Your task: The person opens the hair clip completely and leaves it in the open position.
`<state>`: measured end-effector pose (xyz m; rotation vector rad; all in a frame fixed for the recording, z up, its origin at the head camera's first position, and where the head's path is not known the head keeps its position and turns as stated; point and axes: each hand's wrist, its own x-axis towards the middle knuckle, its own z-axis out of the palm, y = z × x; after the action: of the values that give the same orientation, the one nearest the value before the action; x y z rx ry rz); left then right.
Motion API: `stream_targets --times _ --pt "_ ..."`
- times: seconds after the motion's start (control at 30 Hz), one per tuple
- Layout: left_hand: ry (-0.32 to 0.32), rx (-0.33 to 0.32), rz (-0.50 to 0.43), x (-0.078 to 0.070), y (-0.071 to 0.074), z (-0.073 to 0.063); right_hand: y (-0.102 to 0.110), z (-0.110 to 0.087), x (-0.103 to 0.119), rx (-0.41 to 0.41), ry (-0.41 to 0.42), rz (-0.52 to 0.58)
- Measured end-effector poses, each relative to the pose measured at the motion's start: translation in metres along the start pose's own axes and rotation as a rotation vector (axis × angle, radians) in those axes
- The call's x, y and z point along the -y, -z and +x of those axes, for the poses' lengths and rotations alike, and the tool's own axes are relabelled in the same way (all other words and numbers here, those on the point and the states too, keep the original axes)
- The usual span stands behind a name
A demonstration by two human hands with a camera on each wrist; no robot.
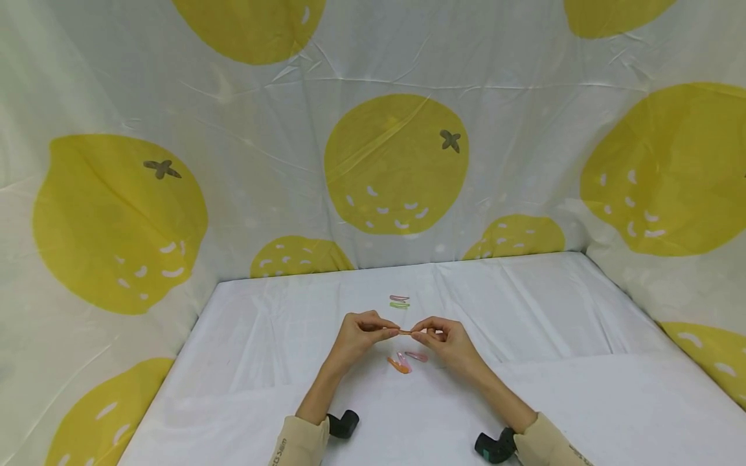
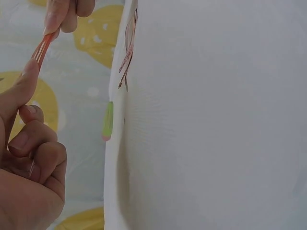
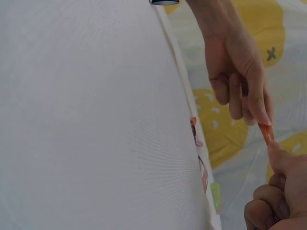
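Both hands meet over the white table, pinching an orange-red hair clip [image 1: 405, 332] from its two ends. My left hand [image 1: 362, 333] holds one end between thumb and fingertips; my right hand [image 1: 444, 340] pinches the other. The clip's slim parted strips show in the left wrist view [image 2: 43, 49]. Just below the hands lie an orange hair clip [image 1: 397, 366], a light pink one [image 1: 403, 360] and a rose one [image 1: 417, 356]. Beyond the hands, a dull pink hair clip [image 1: 399, 298] lies beside a green one [image 1: 399, 305].
A white cloth covers the table [image 1: 262, 343]. Lemon-print fabric [image 1: 396, 162] hangs behind it and along both sides. Black devices [image 1: 344, 424] are worn under both wrists, near the beige sleeves [image 1: 300, 440].
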<state>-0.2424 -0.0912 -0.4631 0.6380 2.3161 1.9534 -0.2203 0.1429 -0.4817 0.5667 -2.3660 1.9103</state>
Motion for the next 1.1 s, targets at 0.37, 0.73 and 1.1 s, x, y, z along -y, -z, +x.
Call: stream_targets --times 0.37,0.73,1.1 --pt "0.027 0.002 0.101 0.002 0.000 -0.001 -0.001 -0.002 0.002 -0.005 -0.064 -0.064" --pt "0.002 0.056 0.111 0.000 0.002 -0.001 0.002 -0.001 0.001 0.000 -0.074 -0.038" --pt "0.076 -0.014 0.286 -0.001 0.009 0.012 0.001 0.017 -0.001 0.021 -0.127 -0.125"
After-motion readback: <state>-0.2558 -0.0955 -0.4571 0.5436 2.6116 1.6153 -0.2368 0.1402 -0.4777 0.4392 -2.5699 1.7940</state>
